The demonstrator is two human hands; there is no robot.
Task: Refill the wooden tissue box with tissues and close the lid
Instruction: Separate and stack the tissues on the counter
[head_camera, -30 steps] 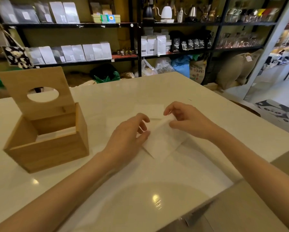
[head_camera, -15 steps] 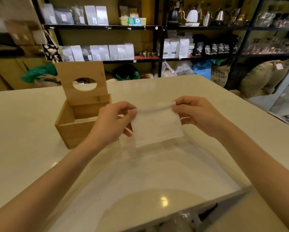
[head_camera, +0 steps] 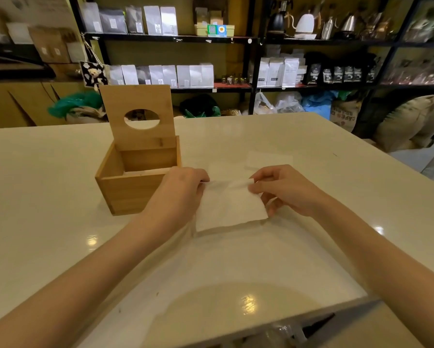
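The left hand (head_camera: 179, 189) pinches the upper left corner of a white tissue (head_camera: 229, 205), fingers curled shut around its edge, and the right hand (head_camera: 285, 188) pinches the upper right corner between thumb and forefinger, the other fingers loosely bent below. Between them the tissue hangs as a soft, slightly creased rectangle, its top edge folded over and its lower edge at or just above the counter; I cannot tell which.

The wooden tissue box (head_camera: 133, 182) stands at about ten o'clock from the tissue, just beside the left hand. It is pale bamboo, square, its hinged lid (head_camera: 138, 114) standing upright at the back with an oval slot cut through. A low stack of white shows inside against the far wall.

Two more flat tissues (head_camera: 268, 159) lie on the counter at twelve to one o'clock, just beyond the hands.

The counter (head_camera: 60, 197) is glossy cream, catching ceiling lights. Past it, black metal shelves (head_camera: 253, 64) carry white and black coffee bags and kettles, with burlap sacks (head_camera: 411, 121) on the floor at two o'clock.
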